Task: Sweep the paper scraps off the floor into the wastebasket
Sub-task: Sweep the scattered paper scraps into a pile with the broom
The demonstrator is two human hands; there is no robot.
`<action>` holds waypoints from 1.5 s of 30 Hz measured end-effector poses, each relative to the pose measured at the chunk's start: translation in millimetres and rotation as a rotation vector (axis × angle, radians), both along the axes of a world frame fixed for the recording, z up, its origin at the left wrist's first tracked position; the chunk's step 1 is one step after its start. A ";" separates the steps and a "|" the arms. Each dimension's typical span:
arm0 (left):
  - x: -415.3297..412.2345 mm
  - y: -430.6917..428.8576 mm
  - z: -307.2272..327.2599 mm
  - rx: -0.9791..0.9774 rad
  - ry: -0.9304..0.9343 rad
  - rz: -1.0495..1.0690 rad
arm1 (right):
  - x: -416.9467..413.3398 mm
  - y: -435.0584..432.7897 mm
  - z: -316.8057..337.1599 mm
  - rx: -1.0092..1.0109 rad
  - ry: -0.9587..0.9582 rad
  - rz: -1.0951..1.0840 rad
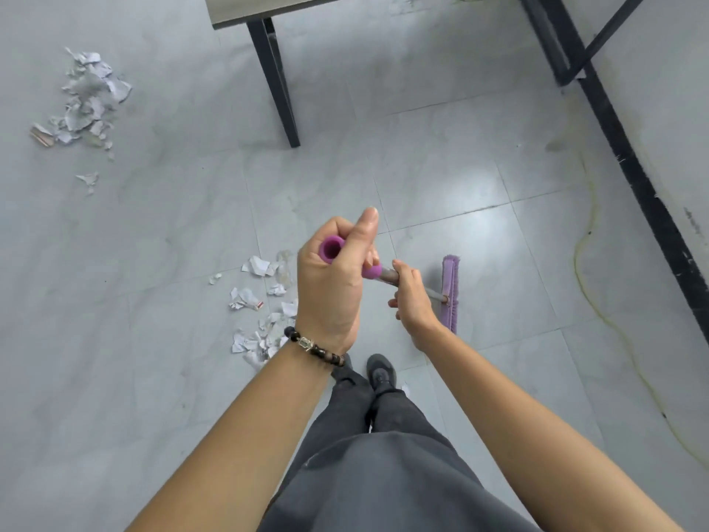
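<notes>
Broom [450, 286] handle gripped — left hand [330, 286] curled round its top, right hand [412, 297] lower.

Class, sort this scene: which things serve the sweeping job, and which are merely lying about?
Job: broom, gripped by left hand and right hand; near paper scraps; far scrap pile.
Lying about: table leg; black frame; yellowish cord.

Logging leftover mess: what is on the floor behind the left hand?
Torn paper scraps lie there, partly hidden by the left hand; how many it covers cannot be seen.
</notes>
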State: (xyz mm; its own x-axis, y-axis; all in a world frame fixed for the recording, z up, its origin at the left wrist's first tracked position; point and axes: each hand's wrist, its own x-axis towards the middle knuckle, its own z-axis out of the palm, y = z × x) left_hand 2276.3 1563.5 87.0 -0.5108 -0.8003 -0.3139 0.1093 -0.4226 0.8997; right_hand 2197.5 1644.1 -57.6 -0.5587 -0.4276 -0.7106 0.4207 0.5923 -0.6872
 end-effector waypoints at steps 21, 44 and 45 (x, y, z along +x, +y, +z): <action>252.8 -37.6 -25.2 0.107 0.067 0.079 | 222.3 -33.0 -5.9 0.122 0.069 0.190; 447.3 -64.2 8.9 -0.051 -0.002 -0.043 | 476.7 -59.8 1.8 -0.009 -0.116 0.075; 446.8 -62.5 6.3 -0.051 -0.003 -0.075 | 474.9 -55.4 -1.4 0.009 -0.121 0.060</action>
